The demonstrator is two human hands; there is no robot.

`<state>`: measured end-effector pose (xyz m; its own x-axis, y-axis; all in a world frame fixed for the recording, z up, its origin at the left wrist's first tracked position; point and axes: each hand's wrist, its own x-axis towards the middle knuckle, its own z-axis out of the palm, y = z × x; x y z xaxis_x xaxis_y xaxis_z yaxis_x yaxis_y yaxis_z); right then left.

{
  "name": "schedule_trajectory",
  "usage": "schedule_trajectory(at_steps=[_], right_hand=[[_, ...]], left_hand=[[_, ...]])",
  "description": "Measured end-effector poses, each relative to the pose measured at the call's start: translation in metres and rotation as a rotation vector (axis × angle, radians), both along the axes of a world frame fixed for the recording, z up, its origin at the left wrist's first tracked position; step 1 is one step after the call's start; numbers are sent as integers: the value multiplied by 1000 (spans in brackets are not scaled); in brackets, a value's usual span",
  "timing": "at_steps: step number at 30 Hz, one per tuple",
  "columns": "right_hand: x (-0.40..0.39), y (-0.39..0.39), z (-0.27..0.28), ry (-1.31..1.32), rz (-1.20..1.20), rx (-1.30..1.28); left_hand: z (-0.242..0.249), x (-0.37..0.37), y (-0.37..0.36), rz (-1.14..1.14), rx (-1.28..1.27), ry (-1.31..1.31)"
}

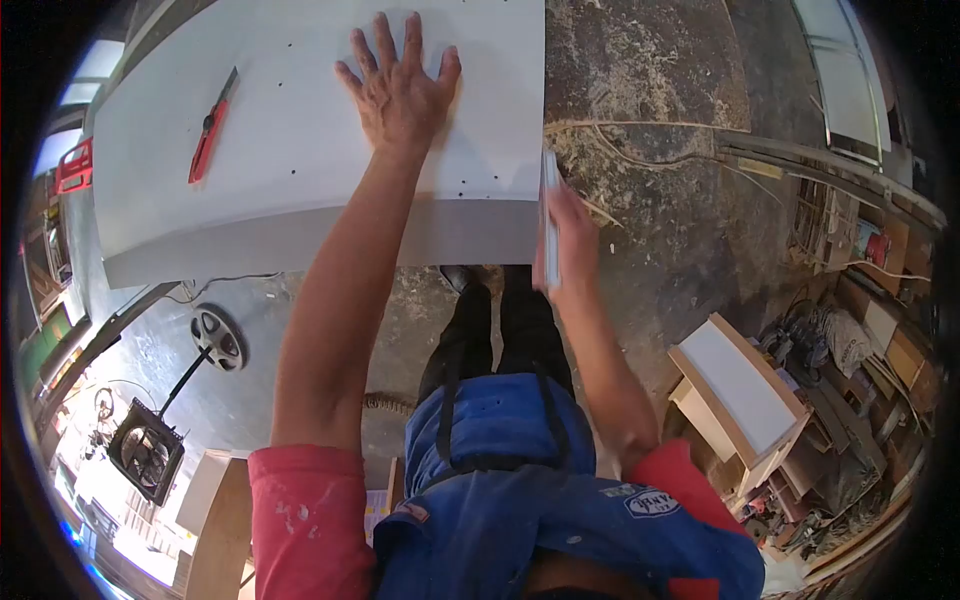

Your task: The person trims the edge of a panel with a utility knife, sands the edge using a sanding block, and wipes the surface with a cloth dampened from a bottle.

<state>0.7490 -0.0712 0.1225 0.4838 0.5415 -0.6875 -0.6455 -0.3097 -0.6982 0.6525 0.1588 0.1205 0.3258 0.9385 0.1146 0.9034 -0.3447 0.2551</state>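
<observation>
Pressing flat with fingers spread, the left hand (400, 95) pins the white panel (300, 150) on the table, while the right hand (570, 240) grips a thin white strip (549, 215) at the panel's right edge. Keeping that strip flush along the edge seems key, and the red knife (211, 128) lies well apart.

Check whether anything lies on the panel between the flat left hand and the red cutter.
Nothing visible does. The left hand lies flat on the white panel, and the red cutter lies apart from it toward the panel's left end. Only bare panel with a few small holes shows between them.
</observation>
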Motion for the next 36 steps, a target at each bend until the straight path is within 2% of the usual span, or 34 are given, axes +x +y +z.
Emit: schedule_trajectory(at_steps=[2,5,6,9,10,13,14,15,17,20,22,24,26,27,29,32,36], right_hand=[[-22,-28,18,-106,-27,-85],[-4,-8,4,-98,54,-76],[10,17,6,-28,75,-101],[-1,8,11,-26,-11,-58],[-14,-13,14,-123,-22,-96],[-16,-27,15,-146,67,-149],[-6,-10,8,-123,59,-47],[-2,-5,8,-122,54,-56],[-1,8,13,-122,32,-72],[-29,-32,15,-195,-29,25],[-5,0,9,-132,13,-18],[0,-2,10,-62,32,-83],[0,2,7,-179,66,-67],[-15,-15,22,-283,55,-157],[-32,-41,17,-247,4,-30],[-3,2,-2,-206,65,-91],[-18,-24,11,-238,70,-72]], left_hand=[[-18,-1,6,6,204,45],[-16,-1,4,-21,226,86],[-14,-2,0,-22,219,85],[-7,1,1,-14,107,21],[-3,-1,-2,-7,75,18],[5,-1,-2,11,18,24],[5,1,-3,20,-5,32],[3,1,-5,14,-13,33],[-5,1,3,-22,179,78],[-24,-2,6,-11,239,68],[-26,-4,12,-22,252,72],[-26,-5,3,-59,244,76],[-21,-1,8,-33,228,52],[-21,0,9,-60,233,49],[-22,-1,9,-35,230,73],[-22,-1,9,-46,181,110],[-24,-3,11,-65,167,90]])
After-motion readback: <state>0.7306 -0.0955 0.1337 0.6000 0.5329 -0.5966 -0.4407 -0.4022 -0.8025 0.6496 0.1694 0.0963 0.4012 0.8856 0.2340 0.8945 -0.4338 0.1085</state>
